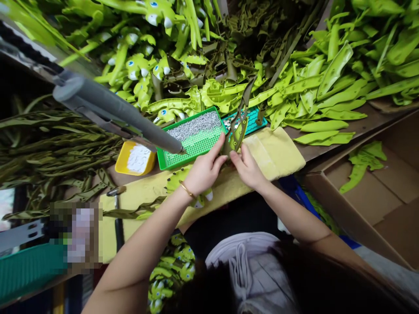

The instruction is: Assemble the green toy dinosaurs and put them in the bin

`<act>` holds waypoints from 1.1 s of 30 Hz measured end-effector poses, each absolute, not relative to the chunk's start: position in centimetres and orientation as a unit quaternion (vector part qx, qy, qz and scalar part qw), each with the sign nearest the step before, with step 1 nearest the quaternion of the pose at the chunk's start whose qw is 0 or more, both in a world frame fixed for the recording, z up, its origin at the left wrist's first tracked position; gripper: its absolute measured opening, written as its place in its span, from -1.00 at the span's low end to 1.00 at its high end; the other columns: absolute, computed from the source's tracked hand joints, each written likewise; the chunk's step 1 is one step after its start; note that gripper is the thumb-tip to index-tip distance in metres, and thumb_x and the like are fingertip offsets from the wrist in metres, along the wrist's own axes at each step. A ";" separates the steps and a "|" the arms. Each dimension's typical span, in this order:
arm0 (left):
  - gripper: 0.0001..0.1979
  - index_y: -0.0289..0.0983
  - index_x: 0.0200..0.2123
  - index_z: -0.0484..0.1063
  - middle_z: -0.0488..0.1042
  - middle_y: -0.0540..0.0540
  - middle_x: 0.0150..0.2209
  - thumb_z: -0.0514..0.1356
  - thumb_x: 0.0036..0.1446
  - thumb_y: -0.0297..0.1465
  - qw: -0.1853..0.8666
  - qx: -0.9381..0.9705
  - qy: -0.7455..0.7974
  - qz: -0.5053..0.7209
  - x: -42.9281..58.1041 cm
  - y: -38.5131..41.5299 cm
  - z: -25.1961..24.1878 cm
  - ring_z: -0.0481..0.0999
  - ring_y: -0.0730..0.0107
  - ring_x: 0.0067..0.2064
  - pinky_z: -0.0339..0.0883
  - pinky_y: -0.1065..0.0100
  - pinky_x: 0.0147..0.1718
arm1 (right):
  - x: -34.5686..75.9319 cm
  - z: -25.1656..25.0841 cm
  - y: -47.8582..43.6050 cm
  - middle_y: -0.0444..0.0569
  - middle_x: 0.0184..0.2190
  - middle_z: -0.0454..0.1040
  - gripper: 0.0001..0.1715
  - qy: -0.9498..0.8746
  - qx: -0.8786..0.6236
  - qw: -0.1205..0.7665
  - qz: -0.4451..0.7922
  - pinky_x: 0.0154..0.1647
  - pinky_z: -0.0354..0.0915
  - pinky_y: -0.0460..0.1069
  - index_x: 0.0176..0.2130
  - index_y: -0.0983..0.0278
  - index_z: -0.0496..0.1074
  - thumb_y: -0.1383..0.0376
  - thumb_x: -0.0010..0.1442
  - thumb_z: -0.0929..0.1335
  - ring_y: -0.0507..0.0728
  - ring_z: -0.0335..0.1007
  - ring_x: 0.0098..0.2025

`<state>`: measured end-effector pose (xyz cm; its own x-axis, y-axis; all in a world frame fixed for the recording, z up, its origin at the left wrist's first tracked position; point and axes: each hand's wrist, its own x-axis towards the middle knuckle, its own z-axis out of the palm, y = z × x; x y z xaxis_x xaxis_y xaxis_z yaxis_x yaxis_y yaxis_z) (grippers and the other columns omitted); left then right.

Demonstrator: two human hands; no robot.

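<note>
Two hands: the left hand and the right hand are held close together, with the lower end of the held piece pinched between their fingers.

Held piece: an olive-green moulded plastic piece is raised above a yellow fleece pad, tilted away from the body; this seems to keep it in view.

Trays: a green pegboard tray of silver rivets is set just beside the left hand, apparently for easy reach. A teal tray is placed behind the piece, and a yellow tray of small white pieces further left.

Tools: a grey tube is suspended over the desk, its tip near the green tray, and a dark-handled hammer is laid on a yellow pad.

Stock: bright green plastic pieces are heaped beyond the desk, olive pieces are piled at left, and a cardboard box is placed at right.
</note>
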<state>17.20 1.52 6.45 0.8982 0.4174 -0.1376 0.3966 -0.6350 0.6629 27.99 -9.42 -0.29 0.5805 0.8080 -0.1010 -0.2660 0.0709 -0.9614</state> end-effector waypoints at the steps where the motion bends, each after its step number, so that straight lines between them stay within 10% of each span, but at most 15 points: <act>1: -0.38 -0.26 0.38 -0.04 0.60 -0.10 -0.22 -0.01 0.29 -0.27 0.346 0.911 0.224 0.014 17.2 1.3 6.3 0.56 0.32 -0.31 0.42 0.31 -0.18 | 27.9 -0.5 -9.6 -0.16 -0.39 0.49 -0.59 -0.255 -0.580 0.675 0.379 -0.29 0.40 -0.02 -0.06 0.14 0.29 -0.02 0.19 0.34 0.04 0.42 -0.39; 9: -0.31 -0.36 0.39 -0.18 0.53 -0.09 -0.40 0.00 0.30 -0.27 0.302 0.921 0.246 0.030 16.4 -0.2 5.2 0.50 0.29 -0.42 0.36 0.32 -0.36 | 26.3 0.2 -9.5 -0.13 -0.34 0.50 -0.62 -0.226 -0.574 0.715 0.330 -0.38 0.37 -0.04 -0.06 0.15 0.24 0.06 0.19 0.36 0.04 0.44 -0.39; 16: -0.64 -0.31 0.01 0.36 0.55 -0.18 -0.15 0.06 0.25 -0.24 0.421 0.876 0.234 0.036 16.5 2.0 6.9 0.53 0.24 -0.18 0.40 0.23 -0.16 | 33.0 3.5 -10.2 -0.12 -0.53 0.50 -0.61 -0.397 -0.621 0.537 0.410 -0.44 0.39 0.03 -0.17 0.20 0.42 -0.03 0.16 0.35 0.09 0.45 -0.49; 19: -0.68 -0.32 -0.07 0.40 0.55 -0.16 -0.21 0.09 0.22 -0.24 0.462 0.852 0.247 -0.003 16.2 2.6 6.9 0.52 0.24 -0.23 0.40 0.23 -0.20 | 39.7 5.7 -5.9 -0.04 -0.50 0.51 -0.46 -0.376 -0.703 0.572 0.196 -0.41 0.37 0.04 -0.16 0.26 0.45 -0.06 0.31 0.14 0.07 0.42 -0.51; 28: -0.71 -0.30 -0.11 0.43 0.58 -0.20 -0.20 0.07 0.23 -0.27 0.421 0.866 0.253 -0.098 12.6 2.4 6.3 0.54 0.16 -0.19 0.39 0.17 -0.18 | 45.8 5.7 11.6 0.31 0.16 0.34 -0.33 -0.592 -0.803 0.070 0.012 0.21 0.09 0.38 0.19 0.49 0.28 0.52 0.07 0.31 0.47 0.14 0.25; 33: -0.67 -0.34 -0.06 0.42 0.56 -0.26 -0.16 0.03 0.25 -0.26 0.417 0.864 0.251 -0.126 13.0 2.5 5.7 0.54 0.10 -0.16 0.38 0.13 -0.16 | 45.4 5.9 8.2 0.24 0.24 0.25 -0.35 -0.610 -0.771 0.186 -0.018 0.19 0.20 0.23 0.26 0.40 0.20 0.47 0.19 0.22 0.36 0.19 0.24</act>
